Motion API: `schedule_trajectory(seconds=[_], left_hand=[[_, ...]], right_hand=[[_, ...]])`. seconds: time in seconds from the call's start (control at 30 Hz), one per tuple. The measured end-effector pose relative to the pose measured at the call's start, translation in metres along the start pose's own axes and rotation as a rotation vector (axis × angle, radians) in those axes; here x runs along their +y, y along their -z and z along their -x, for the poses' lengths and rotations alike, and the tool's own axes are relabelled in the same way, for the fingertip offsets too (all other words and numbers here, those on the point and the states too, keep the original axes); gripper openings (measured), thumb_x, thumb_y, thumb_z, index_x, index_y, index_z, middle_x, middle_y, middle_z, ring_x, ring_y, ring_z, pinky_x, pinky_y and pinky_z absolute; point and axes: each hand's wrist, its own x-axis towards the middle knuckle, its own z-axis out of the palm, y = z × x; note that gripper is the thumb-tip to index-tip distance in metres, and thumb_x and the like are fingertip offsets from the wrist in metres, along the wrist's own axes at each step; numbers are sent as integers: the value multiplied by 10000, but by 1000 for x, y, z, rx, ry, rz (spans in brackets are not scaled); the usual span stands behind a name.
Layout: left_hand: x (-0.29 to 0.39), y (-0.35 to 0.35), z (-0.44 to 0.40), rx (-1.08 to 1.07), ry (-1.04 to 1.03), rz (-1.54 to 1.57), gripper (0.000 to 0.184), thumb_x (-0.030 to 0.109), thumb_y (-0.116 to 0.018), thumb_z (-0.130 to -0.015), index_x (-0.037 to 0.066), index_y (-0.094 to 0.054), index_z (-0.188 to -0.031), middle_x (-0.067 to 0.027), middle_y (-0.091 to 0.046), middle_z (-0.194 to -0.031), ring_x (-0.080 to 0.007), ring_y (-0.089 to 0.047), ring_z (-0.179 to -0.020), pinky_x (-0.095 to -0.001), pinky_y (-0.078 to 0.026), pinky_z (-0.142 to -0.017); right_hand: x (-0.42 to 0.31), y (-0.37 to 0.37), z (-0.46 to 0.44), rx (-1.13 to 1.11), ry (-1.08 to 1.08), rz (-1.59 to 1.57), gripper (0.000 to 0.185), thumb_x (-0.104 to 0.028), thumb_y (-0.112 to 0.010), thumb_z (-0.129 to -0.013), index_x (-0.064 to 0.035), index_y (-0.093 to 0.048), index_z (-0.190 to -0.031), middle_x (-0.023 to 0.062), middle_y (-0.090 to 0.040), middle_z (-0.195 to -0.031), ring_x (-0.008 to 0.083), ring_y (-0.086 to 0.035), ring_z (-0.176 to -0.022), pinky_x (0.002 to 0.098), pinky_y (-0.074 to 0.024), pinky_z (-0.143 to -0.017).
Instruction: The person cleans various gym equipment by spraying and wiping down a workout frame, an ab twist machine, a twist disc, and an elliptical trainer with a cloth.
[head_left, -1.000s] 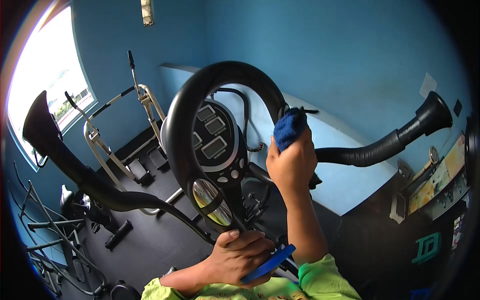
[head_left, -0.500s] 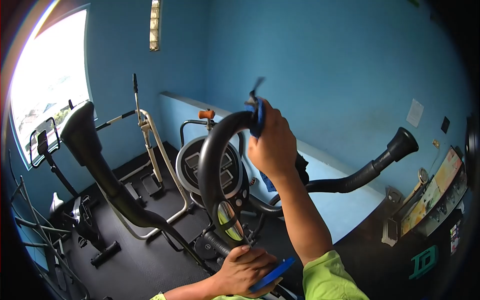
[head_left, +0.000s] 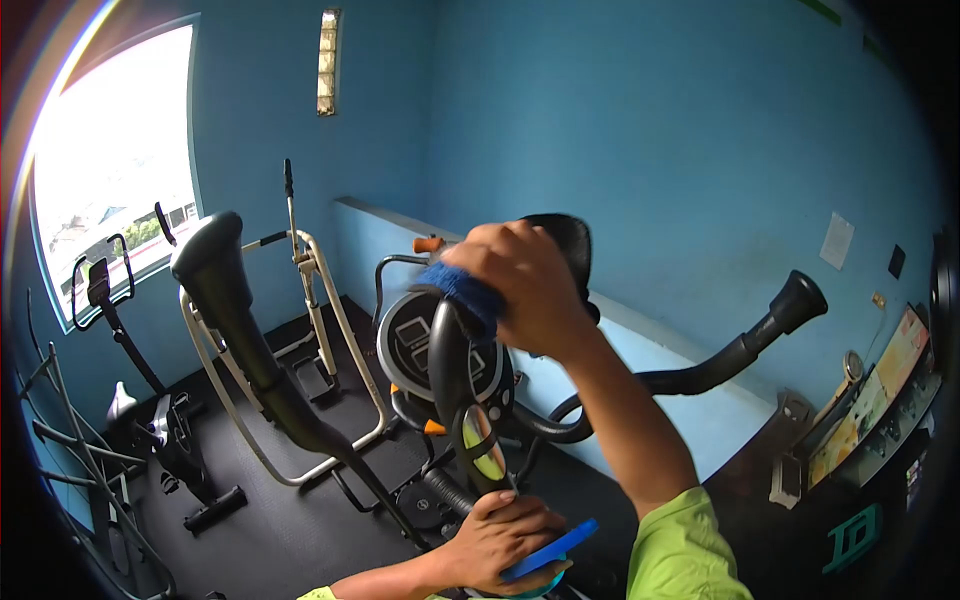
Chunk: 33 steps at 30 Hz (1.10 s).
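My right hand (head_left: 530,285) is closed on a blue cloth (head_left: 462,292), which is pressed over the upper end of a black curved handlebar (head_left: 450,365) on an exercise machine. A shiny metal plate (head_left: 482,440) sits lower on that bar. At the bottom, my left hand (head_left: 505,542) is wrapped round a blue object (head_left: 552,548) with a teal part below it; its kind is mostly hidden by my fingers. That hand lies just under the handlebar's base. Behind the bar is a round grey console (head_left: 408,360), partly covered by the bar and cloth.
Long black handles reach out at left (head_left: 215,290) and right (head_left: 740,350). A white-framed machine (head_left: 365,350) and an exercise bike (head_left: 175,450) stand on the black floor beyond. A low blue wall (head_left: 650,340) runs behind. A dark rounded shape (head_left: 565,245) shows behind my right hand.
My right hand has moved left and down with the cloth, over the bar's top end. The view has shifted slightly. My left hand keeps its hold on the blue object.
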Motion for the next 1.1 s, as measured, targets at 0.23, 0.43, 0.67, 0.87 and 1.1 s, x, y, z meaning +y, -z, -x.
schedule_trajectory(seconds=[0.23, 0.43, 0.67, 0.87, 1.1], left_hand=[[5, 21, -5, 43, -63, 9, 280, 342, -694, -800, 93, -683, -928, -42, -643, -1051, -191, -588, -1017, -394, -260, -1070], [-6, 55, -36, 190, -147, 73, 318, 387, -723, -700, 92, -701, -817, -98, -667, -955, -272, -586, -933, -464, -332, -965], [-9, 56, -32, 193, -118, 252, 244, 335, -717, -701, 107, -658, -763, -123, -663, -923, -285, -596, -879, -397, -373, -857], [-9, 58, -24, 150, -149, 364, 308, 222, -703, -723, 10, -681, -946, -122, -643, -997, -274, -573, -937, -372, -367, -865], [2, 67, -4, 169, -273, 370, 256, 197, -719, -722, -41, -682, -808, -180, -670, -945, -285, -660, -759, -388, -502, -755]], right_hand=[[-5, 5, 5, -103, -529, -20, 545, -93, -761, -593, -147, -589, -1108, 92, -614, -1072, 317, -585, -1033, 435, -459, -898], [-21, 6, -2, 77, 265, 108, 512, -98, -758, -578, -184, -607, -1060, 50, -613, -1021, 274, -596, -992, 441, -469, -867], [-21, -5, -2, 8, -33, -11, 445, -200, -787, -659, -213, -621, -1071, 59, -576, -1145, 303, -521, -1144, 532, -358, -1001], [-57, 24, 23, -237, 124, -304, 436, -126, -760, -716, -222, -683, -1134, 65, -489, -1430, 344, -195, -1466, 533, -80, -1195], [-92, 43, 87, -459, -121, -1031, 542, -108, -682, -762, 7, -598, -1284, 186, -530, -1391, 290, -177, -1485, 461, 49, -1205]])
